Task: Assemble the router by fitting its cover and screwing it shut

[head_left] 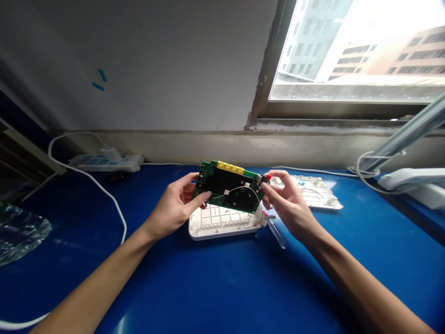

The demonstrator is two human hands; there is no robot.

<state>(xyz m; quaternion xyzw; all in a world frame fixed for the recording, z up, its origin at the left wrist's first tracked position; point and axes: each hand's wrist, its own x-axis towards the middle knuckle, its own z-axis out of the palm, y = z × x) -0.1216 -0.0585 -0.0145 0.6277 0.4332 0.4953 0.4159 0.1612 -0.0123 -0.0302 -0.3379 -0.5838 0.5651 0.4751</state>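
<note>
Between my two hands is a green circuit board (236, 185) with a black sheet over its middle and a row of yellow ports (231, 167) along the far edge. My left hand (175, 200) pinches its left end, thumb on top. At the right end, my right hand (287, 199) grips the corner near a small red part (269, 177). A thin white wire (239, 188) curves over the board. Below it, partly covered, lies a white plastic housing (222, 229) with ribs inside. A clear-handled screwdriver (277, 234) rests beside the housing, its tip hidden.
Behind my right hand lies another white plastic cover (321, 192). A power strip (107, 162) with a plug stands at the back left, its white cable (104, 190) crossing the blue table (208, 287). Clear plastic (21, 234) is at far left, a lamp arm (403, 134) at right.
</note>
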